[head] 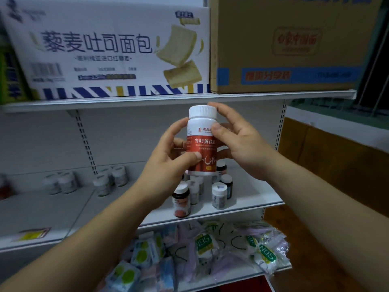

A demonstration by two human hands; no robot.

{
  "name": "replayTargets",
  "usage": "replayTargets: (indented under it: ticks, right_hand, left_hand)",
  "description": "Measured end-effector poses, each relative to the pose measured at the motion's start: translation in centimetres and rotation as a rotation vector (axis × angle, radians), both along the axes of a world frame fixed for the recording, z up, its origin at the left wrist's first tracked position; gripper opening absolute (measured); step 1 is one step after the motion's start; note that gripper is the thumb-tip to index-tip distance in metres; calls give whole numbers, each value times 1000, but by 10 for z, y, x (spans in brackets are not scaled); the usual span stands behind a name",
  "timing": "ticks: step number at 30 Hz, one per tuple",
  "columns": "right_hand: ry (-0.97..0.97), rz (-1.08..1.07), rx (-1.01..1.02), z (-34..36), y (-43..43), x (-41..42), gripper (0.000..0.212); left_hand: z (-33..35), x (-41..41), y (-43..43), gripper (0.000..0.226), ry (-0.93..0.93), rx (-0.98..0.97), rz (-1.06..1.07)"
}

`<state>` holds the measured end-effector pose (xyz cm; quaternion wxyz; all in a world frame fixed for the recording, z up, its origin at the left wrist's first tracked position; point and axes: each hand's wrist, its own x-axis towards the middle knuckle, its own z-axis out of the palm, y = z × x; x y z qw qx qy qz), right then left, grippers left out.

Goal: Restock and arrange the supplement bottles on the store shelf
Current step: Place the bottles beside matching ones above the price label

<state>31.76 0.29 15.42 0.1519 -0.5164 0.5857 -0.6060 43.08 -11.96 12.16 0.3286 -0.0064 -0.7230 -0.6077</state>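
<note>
Placing the white bottle with the red label (202, 142) well is judged to need two things: the label is to be turned outward, and a free spot is to be chosen beside the small bottles (219, 194) on the middle shelf (252, 199), so that none is knocked over. The bottle is held upright in the air, above and in front of that group. It is grasped by both hands: the left hand (168, 152) is curled round its lower half, thumb pressed on the label, and the right hand (237, 140) is wrapped round its upper part, near the white cap (202, 112). Both forearms are raised and stretched forward.
</note>
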Motion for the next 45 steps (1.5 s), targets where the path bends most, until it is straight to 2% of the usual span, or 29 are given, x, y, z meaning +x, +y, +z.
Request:
replayTargets:
  ticks: [6, 10, 19, 24, 28, 33, 45]
  right_hand:
    - [7, 56, -6, 11, 5, 22, 36]
    - [26, 101, -47, 16, 6, 25, 35]
    - [110, 196, -63, 8, -8, 26, 34]
    - [121, 226, -70, 3, -32, 38, 36]
    - [129, 255, -63, -2, -64, 59, 36]
    - [105, 278, -32, -13, -124, 106, 44]
    - [-15, 387, 65, -45, -305, 263, 40]
  left_hand:
    - [6, 26, 5, 58, -11, 30, -51]
    - [13, 37, 13, 68, -37, -42, -5]
    - [10, 50, 13, 66, -59, 62, -71]
    - [5, 66, -5, 64, -63, 78, -30]
    - [0, 91, -35, 58, -67, 13, 95]
    - [-11, 140, -91, 68, -94, -33, 268]
    - [-29, 319, -247, 69, -232, -62, 405]
